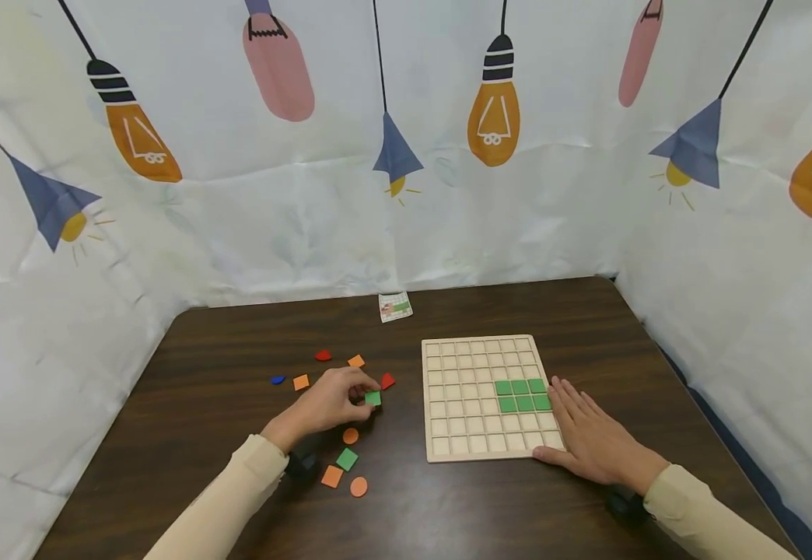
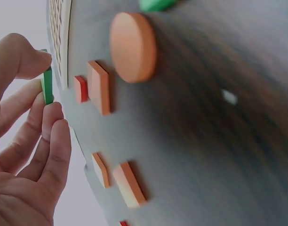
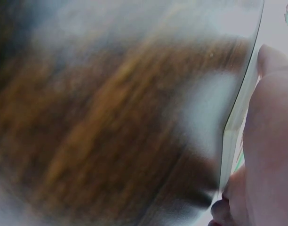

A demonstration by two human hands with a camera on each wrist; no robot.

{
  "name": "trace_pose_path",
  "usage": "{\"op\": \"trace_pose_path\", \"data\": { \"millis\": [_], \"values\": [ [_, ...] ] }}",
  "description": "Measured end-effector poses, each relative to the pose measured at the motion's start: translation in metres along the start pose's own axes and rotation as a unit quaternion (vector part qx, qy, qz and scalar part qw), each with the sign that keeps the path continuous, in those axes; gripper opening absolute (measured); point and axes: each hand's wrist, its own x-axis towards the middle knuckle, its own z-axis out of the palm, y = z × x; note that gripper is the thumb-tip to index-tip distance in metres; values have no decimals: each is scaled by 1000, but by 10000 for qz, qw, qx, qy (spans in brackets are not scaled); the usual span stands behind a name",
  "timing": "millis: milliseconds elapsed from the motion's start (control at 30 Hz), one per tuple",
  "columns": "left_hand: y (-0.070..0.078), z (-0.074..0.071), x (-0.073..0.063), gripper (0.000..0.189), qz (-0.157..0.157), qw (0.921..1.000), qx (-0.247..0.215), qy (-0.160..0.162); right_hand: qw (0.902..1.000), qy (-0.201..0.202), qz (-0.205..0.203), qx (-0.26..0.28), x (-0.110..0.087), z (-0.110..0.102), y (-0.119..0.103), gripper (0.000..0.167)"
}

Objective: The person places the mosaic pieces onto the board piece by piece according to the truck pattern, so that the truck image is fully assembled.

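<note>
Between thumb and fingertips, my left hand (image 1: 329, 400) pinches a green square tile (image 1: 373, 398) over the table, left of the board. The left wrist view shows that tile (image 2: 47, 84) edge-on. A pale wooden grid board (image 1: 457, 408) lies on the table with two rows of green square tiles (image 1: 523, 404) at its right side. My right hand (image 1: 595, 439) rests with straight fingers along the board's right edge, its thumb at the lower right corner. In the right wrist view, the board's edge (image 3: 232, 129) shows beside that hand.
Loose pieces lie around my left hand: orange squares (image 1: 332, 476), orange discs (image 1: 358, 487), another green square (image 1: 347, 459), red pieces (image 1: 388, 381) and a blue piece (image 1: 278, 380). A small printed card (image 1: 395, 307) lies at the far edge of the dark wooden table (image 1: 189, 435).
</note>
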Motion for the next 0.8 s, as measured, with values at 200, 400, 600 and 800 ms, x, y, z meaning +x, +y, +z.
{"op": "trace_pose_path", "data": {
  "millis": [200,400,600,800],
  "values": [
    [9,5,19,31,52,9999,0,-106,10000,-3,4,-27,1,-1,0,104],
    [19,12,36,31,-2,9997,-102,-236,10000,13,5,-64,2,-2,-2,104],
    [27,20,53,30,264,9991,-123,-299,9999,11,-1,-125,2,-1,-2,104],
    [36,27,69,32,426,9982,-154,-404,9999,55,-1,-151,2,-2,-3,104]
  ]
}}
